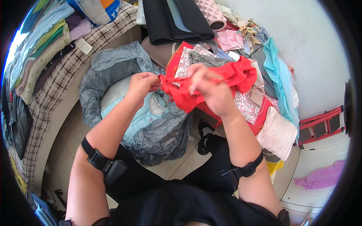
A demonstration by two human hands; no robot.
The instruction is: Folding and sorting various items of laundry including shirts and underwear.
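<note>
A crumpled piece of bright red fabric (240, 72) stretches between both hands. My left hand (144, 84) pinches its left end between thumb and fingertips. Over the middle of the fabric, my right hand (210, 87) is blurred, its fingers curled around part of the red material. Beneath lies a heap of cloth, with a white letter-patterned fabric (246, 107) bordered in red and a small dark checked cloth (208, 59). Below my left hand stands a grey plastic bag (161, 138), its mouth spread wide, holding pale blue padded items (135, 124) that look like diapers.
At left, folded clothes (48, 53) lie along a bed with a checked cover (53, 107). Behind the heap are a folded black mat (181, 25) and a pink foam roller (210, 14). A turquoise cloth (275, 76) hangs at right, near a red step ladder (321, 125).
</note>
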